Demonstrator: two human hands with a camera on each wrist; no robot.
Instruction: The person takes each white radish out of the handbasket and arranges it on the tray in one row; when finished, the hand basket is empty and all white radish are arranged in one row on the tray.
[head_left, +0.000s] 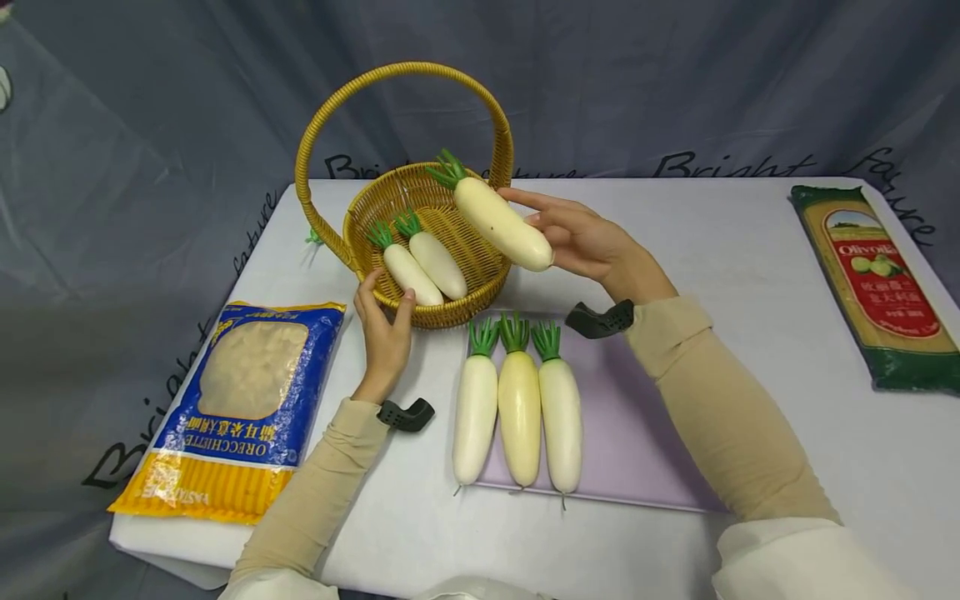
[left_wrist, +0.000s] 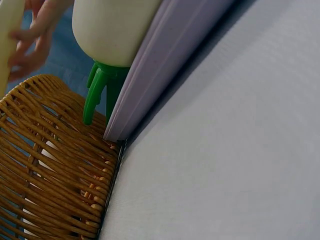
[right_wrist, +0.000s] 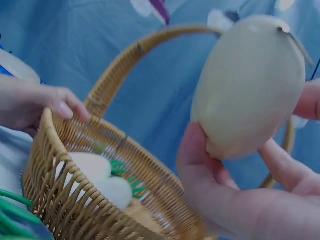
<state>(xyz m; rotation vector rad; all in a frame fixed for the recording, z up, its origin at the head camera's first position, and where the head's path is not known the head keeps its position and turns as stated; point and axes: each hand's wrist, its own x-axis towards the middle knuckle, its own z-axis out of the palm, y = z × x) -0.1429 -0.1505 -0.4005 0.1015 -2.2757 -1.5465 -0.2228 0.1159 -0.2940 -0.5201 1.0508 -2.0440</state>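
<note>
A white radish with a green top (head_left: 501, 222) is held by my right hand (head_left: 588, 242) above the right side of a wicker basket (head_left: 468, 312). In the right wrist view, thumb and fingers grip the radish (right_wrist: 250, 85) near its root end. My left hand (head_left: 386, 337) holds the basket's near left rim, thumb inside over the edge. Two radishes lie side by side in the basket, a left one (head_left: 412, 277) and a right one (head_left: 438, 265). Three more, a left (head_left: 476, 417), a middle yellowish (head_left: 519, 417) and a right one (head_left: 561, 425), lie on a lilac board (head_left: 637, 433).
To the left lies a blue and yellow bag of orecchiette pasta (head_left: 240, 408). A green and red pasta packet (head_left: 873, 283) lies at the far right. The basket's tall arched handle (head_left: 405, 68) rises over its opening. A grey curtain (head_left: 600, 83) hangs behind the white table.
</note>
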